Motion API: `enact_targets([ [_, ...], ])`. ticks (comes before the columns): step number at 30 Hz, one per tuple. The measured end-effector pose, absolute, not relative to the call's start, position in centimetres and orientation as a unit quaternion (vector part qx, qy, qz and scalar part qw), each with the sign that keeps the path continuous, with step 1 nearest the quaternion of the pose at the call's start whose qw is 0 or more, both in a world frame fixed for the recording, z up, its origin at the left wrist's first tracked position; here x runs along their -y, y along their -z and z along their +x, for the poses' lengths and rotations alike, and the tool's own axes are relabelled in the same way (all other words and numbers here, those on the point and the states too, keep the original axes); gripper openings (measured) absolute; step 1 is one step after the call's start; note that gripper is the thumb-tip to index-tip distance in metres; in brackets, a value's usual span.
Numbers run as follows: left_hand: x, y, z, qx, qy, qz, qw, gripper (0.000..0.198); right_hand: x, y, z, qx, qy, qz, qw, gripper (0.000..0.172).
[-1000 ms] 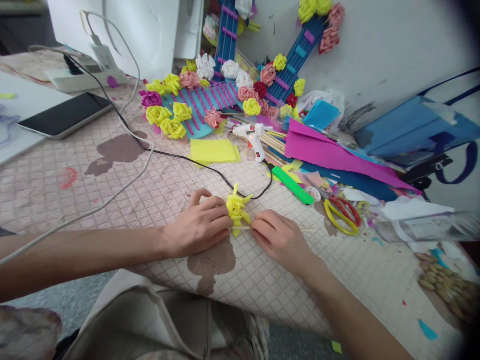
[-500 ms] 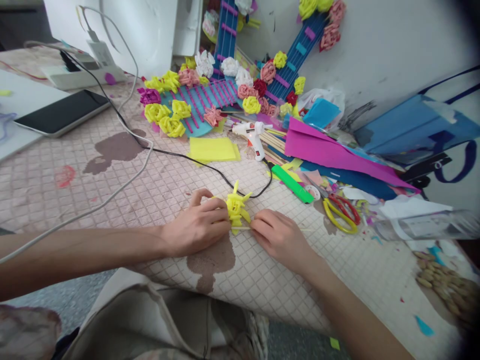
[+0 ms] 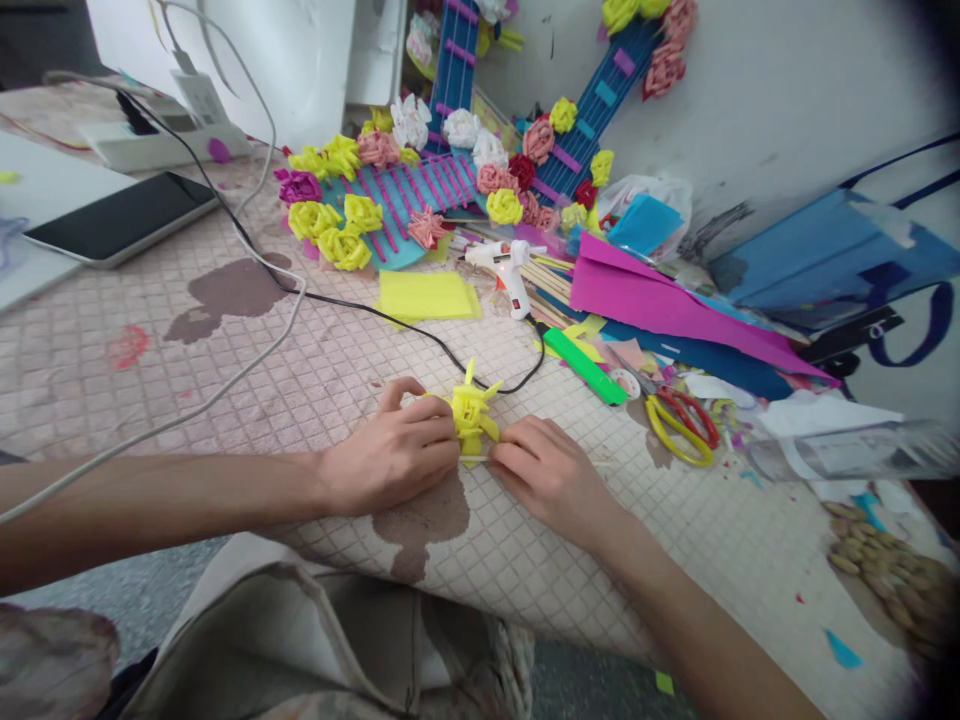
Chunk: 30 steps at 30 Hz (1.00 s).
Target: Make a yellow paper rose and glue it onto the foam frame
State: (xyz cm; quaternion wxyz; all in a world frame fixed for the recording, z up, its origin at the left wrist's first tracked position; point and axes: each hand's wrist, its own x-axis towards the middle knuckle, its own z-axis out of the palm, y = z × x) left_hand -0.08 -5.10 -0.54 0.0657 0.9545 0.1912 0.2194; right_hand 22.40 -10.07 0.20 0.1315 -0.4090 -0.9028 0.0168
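A yellow paper flower (image 3: 471,408) with pointed petals stands between my hands, close to the table's near edge. My left hand (image 3: 397,450) is closed at the flower's left side, its fingertips against the yellow paper. Below the flower runs a thin pale stick (image 3: 474,459), which my right hand (image 3: 551,480) pinches just right of the petals. The stick's far end pokes out past the right hand. My fingers cover part of the flower and the stick.
Behind the hands lie yellow paper sheets (image 3: 427,295), a white glue gun (image 3: 504,272) with a black cord, and a green cutter (image 3: 585,367). Scissors (image 3: 679,425) and a clear bottle (image 3: 847,450) lie right. Further back stand flower-covered blue decorations (image 3: 420,195); a phone (image 3: 124,218) lies left.
My right hand has shifted slightly left along the stick, closer to the flower. The flower has tilted a little; my left hand is nearly still.
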Motion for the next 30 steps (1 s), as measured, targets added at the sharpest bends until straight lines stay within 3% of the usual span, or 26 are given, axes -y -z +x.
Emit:
enact_targets([
  [17, 5.2, 0.4, 0.1, -0.206, -0.209, 0.954, 0.067, 0.029, 10.0, 0.7, 21.0, 0.91, 0.014, -0.387, 0.147, 0.023],
  [30, 5.4, 1.0, 0.7, -0.224, -0.221, 0.949, 0.036, 0.018, 10.1, 0.5, 20.8, 0.893, -0.024, -0.416, 0.168, 0.022],
])
